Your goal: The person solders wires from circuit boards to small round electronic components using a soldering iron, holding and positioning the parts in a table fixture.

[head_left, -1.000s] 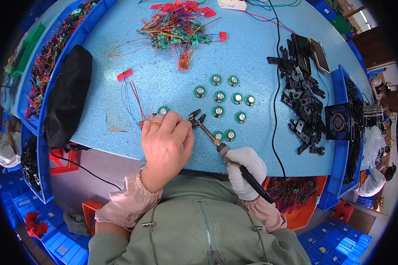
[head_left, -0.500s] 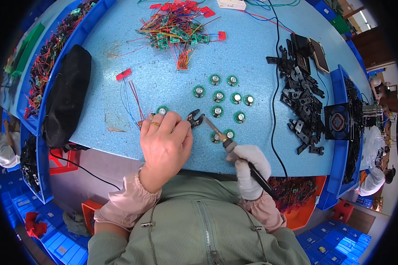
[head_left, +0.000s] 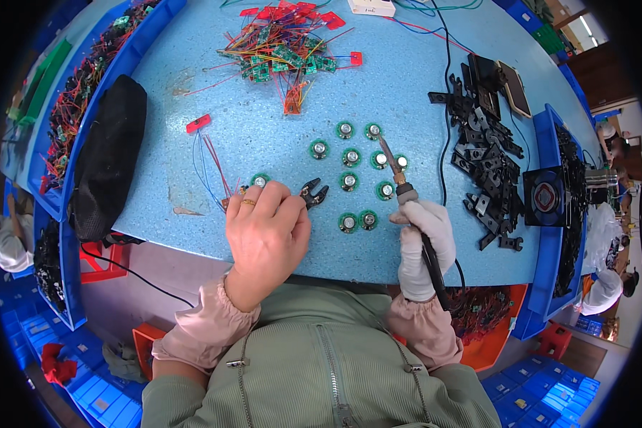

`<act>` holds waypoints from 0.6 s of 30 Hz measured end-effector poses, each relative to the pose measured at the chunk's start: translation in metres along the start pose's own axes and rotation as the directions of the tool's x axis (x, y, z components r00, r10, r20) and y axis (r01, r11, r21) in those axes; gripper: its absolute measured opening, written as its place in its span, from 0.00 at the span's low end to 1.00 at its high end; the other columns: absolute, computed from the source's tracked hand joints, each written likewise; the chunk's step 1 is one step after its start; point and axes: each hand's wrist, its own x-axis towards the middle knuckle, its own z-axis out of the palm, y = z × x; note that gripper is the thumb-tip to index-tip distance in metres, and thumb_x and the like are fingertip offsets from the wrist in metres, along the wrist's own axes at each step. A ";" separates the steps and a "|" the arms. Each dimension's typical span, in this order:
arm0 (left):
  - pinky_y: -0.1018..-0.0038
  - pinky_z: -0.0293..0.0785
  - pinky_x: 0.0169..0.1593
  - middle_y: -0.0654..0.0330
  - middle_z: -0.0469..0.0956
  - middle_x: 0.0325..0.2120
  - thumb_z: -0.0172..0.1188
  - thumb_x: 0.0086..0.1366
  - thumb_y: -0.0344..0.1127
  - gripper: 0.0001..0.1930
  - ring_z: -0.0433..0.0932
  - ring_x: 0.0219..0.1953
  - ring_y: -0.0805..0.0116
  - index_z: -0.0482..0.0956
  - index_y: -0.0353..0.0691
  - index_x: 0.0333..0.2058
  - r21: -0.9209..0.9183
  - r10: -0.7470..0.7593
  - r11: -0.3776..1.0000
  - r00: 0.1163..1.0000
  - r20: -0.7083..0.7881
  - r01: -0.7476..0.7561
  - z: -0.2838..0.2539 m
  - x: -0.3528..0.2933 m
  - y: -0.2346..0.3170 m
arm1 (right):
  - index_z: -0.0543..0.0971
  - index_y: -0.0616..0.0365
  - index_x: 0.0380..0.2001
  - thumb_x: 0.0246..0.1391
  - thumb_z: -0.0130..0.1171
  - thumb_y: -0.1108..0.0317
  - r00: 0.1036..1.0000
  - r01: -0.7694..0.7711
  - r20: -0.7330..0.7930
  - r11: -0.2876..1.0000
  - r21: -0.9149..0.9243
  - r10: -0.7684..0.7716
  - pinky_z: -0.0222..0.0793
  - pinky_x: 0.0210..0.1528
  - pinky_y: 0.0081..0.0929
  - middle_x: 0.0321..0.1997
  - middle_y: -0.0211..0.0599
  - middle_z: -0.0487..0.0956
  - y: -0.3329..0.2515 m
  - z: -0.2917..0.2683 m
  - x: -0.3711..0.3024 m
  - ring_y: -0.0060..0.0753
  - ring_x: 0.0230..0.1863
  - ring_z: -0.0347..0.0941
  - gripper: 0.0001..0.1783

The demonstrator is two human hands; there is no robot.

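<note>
Bare and closed, my left hand point(head_left: 265, 227) presses on the table, its fingers around a black forked plastic piece point(head_left: 314, 192) that sticks out on the right. A small green-rimmed speaker point(head_left: 260, 180) shows just beyond the fingertips. Red and blue wires point(head_left: 208, 162) run up from beside the hand to a red tab point(head_left: 198, 123). What else lies under the fingers is hidden. My right hand point(head_left: 426, 239), in a white glove, grips a soldering iron point(head_left: 404, 191), its tip pointing up over several more round green-rimmed speakers point(head_left: 349, 181).
Green circuit boards with coloured wires point(head_left: 285, 57) are heaped at the far middle. Black plastic parts point(head_left: 485, 153) pile up at the right, near a small fan point(head_left: 546, 198). A black cable point(head_left: 444, 143) crosses the table. A black pouch point(head_left: 110, 157) lies left, beside a blue bin point(head_left: 150, 39).
My right hand has moved right and away from me, lifting the soldering iron's tip from beside the black forked piece to the far speakers. My left hand stays put.
</note>
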 end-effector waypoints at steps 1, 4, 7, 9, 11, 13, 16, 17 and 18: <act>0.68 0.64 0.37 0.64 0.72 0.29 0.64 0.48 0.25 0.06 0.68 0.29 0.63 0.77 0.43 0.25 -0.008 -0.003 1.000 1.000 -0.005 0.003 0.000 0.000 0.000 | 0.80 0.64 0.46 0.58 0.59 0.70 1.000 -0.002 0.003 1.000 -0.003 0.002 0.72 0.42 0.30 0.43 0.46 0.78 0.000 0.000 -0.001 0.36 0.35 0.78 0.14; 0.68 0.64 0.36 0.64 0.72 0.29 0.64 0.48 0.25 0.06 0.68 0.29 0.63 0.77 0.43 0.25 -0.014 -0.003 1.000 1.000 -0.010 0.003 0.000 0.001 0.000 | 0.80 0.64 0.46 0.58 0.59 0.71 1.000 -0.002 0.010 1.000 -0.012 0.002 0.72 0.42 0.29 0.43 0.46 0.78 0.000 0.000 -0.001 0.36 0.35 0.77 0.14; 0.68 0.64 0.36 0.64 0.71 0.28 0.64 0.48 0.25 0.06 0.67 0.28 0.63 0.77 0.43 0.24 -0.010 0.001 1.000 1.000 -0.008 -0.001 0.000 0.001 0.001 | 0.81 0.63 0.47 0.56 0.59 0.72 1.000 0.006 0.026 0.999 -0.033 -0.005 0.72 0.42 0.29 0.43 0.45 0.78 -0.002 0.003 -0.002 0.36 0.35 0.77 0.15; 0.68 0.64 0.36 0.64 0.71 0.28 0.64 0.48 0.25 0.06 0.67 0.29 0.63 0.77 0.43 0.24 -0.002 0.004 1.000 1.000 -0.006 -0.004 -0.001 0.002 0.001 | 0.82 0.62 0.46 0.55 0.61 0.73 1.000 -0.005 0.012 1.000 -0.011 0.005 0.71 0.41 0.28 0.43 0.44 0.79 -0.003 0.004 -0.001 0.35 0.35 0.76 0.14; 0.68 0.64 0.37 0.63 0.71 0.28 0.64 0.48 0.25 0.06 0.68 0.29 0.62 0.76 0.43 0.24 0.012 0.012 1.000 1.000 -0.001 -0.012 -0.001 0.002 0.001 | 0.83 0.61 0.44 0.53 0.63 0.74 0.999 -0.029 -0.017 0.999 0.032 0.030 0.69 0.40 0.27 0.42 0.42 0.80 -0.003 0.006 0.000 0.34 0.35 0.74 0.13; 0.67 0.64 0.37 0.63 0.70 0.28 0.64 0.48 0.26 0.06 0.68 0.29 0.62 0.76 0.43 0.24 0.020 0.016 1.000 1.000 -0.001 -0.016 -0.001 0.003 0.002 | 0.84 0.60 0.43 0.52 0.64 0.74 0.999 -0.039 -0.031 0.998 0.055 0.041 0.69 0.39 0.26 0.41 0.42 0.80 -0.003 0.006 0.001 0.33 0.35 0.73 0.13; 0.66 0.64 0.37 0.62 0.70 0.28 0.64 0.47 0.26 0.06 0.68 0.29 0.61 0.75 0.43 0.24 0.048 0.032 0.998 0.999 0.009 -0.032 -0.001 0.003 0.002 | 0.82 0.62 0.45 0.54 0.61 0.74 1.000 -0.007 -0.024 0.999 -0.041 0.006 0.70 0.41 0.27 0.43 0.45 0.79 0.000 0.000 0.002 0.34 0.35 0.76 0.14; 0.66 0.65 0.37 0.62 0.70 0.29 0.64 0.47 0.26 0.06 0.68 0.30 0.61 0.75 0.43 0.24 0.058 0.037 0.998 0.999 0.012 -0.038 -0.001 0.004 0.002 | 0.81 0.63 0.45 0.55 0.59 0.74 1.000 0.004 -0.021 0.997 -0.073 -0.005 0.71 0.41 0.28 0.44 0.46 0.79 0.002 -0.003 0.003 0.34 0.35 0.77 0.14; 0.66 0.65 0.37 0.62 0.70 0.29 0.64 0.47 0.26 0.06 0.68 0.30 0.61 0.75 0.43 0.24 0.059 0.036 0.998 0.999 0.012 -0.037 -0.001 0.004 0.002 | 0.80 0.62 0.47 0.54 0.59 0.75 0.999 0.028 -0.026 0.993 -0.116 -0.031 0.72 0.42 0.28 0.45 0.45 0.79 0.003 -0.010 0.007 0.35 0.36 0.77 0.15</act>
